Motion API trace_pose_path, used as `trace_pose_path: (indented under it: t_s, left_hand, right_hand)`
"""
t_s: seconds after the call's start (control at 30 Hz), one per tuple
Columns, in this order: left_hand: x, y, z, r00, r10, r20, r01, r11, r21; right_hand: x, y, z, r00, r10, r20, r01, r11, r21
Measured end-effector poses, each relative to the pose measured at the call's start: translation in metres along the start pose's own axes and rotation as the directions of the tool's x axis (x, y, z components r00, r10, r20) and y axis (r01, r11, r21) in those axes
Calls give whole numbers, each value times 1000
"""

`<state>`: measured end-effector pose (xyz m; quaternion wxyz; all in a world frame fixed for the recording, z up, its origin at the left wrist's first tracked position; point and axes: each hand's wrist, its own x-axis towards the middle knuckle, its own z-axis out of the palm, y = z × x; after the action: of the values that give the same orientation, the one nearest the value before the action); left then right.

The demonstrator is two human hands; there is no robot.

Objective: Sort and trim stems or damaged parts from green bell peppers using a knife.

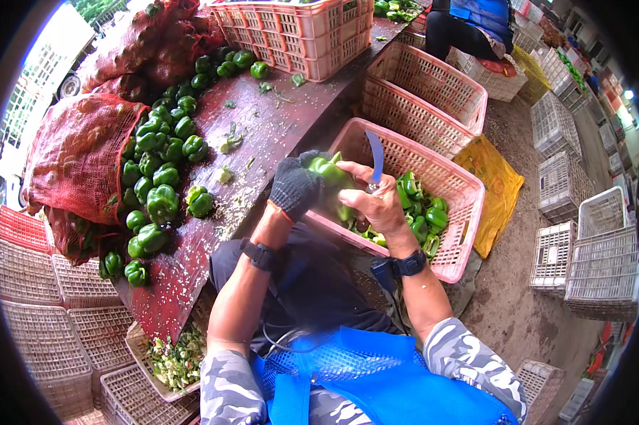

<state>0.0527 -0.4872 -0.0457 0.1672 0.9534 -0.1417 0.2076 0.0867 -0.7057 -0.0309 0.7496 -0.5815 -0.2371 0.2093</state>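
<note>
My left hand (294,188), in a dark knitted glove, is closed round a green bell pepper (326,170). The bare right hand (384,207) grips a knife (376,157), its curved blade pointing up and away from the pepper. Thumb and forefinger of that hand reach to the pepper's stem side. Most of the knife's handle is hidden in the palm. Below both hands stands a pink plastic crate (468,212), partly filled with cut green peppers (424,216).
Whole green peppers (162,203) lie heaped on the dark red table (252,145) beside red mesh sacks (86,145). An orange crate (298,42) stands at the table's far end. Trimmings fill a low crate (172,365). Another person (475,28) sits at the far right.
</note>
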Motion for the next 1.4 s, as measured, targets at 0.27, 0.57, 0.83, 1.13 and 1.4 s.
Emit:
trace_pose_path:
  t_s: [0.27, 0.57, 0.83, 1.13, 1.4]
  left_hand:
    - [0, -13, 26, 986, -164, -11, 140, 872, -469]
    - [4, 5, -25, 998, 12, -60, -40, 869, -492]
    - [18, -6, -25, 951, 270, 153, -222, 936, -271]
    - [7, 20, -31, 851, -379, 363, 517, 485, -705]
    - [3, 11, -13, 994, 28, -106, -45, 986, -158]
  right_hand:
    - [-7, 15, -15, 999, 33, -19, -21, 890, 455]
    - [-6, -21, -52, 869, -477, -134, 287, 705, -648]
    - [20, -53, 0, 869, -315, 381, 493, 497, -714]
    - [31, -45, 4, 862, -303, 407, 506, 566, -650]
    - [31, -42, 13, 840, -469, 271, 525, 583, -620]
